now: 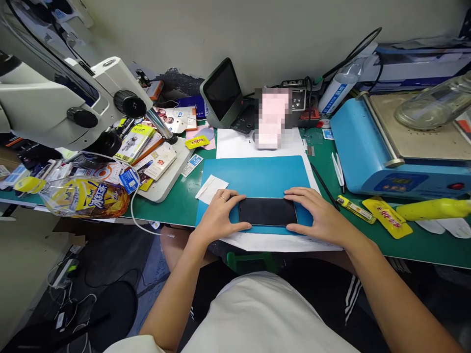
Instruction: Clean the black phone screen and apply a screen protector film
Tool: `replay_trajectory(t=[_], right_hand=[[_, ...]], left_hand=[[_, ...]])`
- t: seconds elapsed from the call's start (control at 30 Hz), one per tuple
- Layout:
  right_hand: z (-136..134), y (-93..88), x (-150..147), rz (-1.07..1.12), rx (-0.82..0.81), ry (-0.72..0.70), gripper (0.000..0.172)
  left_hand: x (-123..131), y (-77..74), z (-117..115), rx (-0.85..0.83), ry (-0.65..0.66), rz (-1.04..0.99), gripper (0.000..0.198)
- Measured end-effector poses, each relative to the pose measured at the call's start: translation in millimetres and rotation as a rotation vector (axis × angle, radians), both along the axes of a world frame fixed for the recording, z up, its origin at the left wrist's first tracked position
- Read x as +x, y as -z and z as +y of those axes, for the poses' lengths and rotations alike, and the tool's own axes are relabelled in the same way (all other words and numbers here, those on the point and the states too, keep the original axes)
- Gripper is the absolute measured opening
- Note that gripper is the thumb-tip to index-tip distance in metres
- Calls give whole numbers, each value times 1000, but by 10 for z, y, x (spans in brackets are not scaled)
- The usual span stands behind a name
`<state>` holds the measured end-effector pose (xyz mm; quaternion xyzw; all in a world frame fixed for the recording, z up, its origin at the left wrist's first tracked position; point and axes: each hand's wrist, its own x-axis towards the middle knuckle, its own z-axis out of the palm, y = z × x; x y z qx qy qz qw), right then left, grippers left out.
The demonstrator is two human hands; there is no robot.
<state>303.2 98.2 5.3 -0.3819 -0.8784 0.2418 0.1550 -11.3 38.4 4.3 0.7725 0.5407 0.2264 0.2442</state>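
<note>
A smartphone (268,212) with a dark screen lies sideways on a blue mat (257,171), its screen facing up. My left hand (220,212) grips its left end, thumb at the near edge and fingers at the far edge. At the opposite end, my right hand (316,211) holds the phone the same way. A ring shows on a finger of my left hand. Beside that hand, a folded white wipe or paper (212,188) rests on the mat. White paper (279,242) sticks out from under the mat at the near edge.
A microscope (110,93) reaches in from the left above a drink bottle (81,196) and stacked boxes. A small screen device (222,93) stands at the back. To the right are a blue heating plate (371,152), tweezers (337,169), a box cutter (356,210) and a yellow packet (387,216).
</note>
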Motion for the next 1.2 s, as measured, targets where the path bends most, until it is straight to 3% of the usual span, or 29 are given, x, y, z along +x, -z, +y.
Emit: replay_trajectory(t=[1.2], right_hand=[[-10,20,11,28,-9,-11,60]], left_hand=[[12,6,-19,5,-16,8,64]])
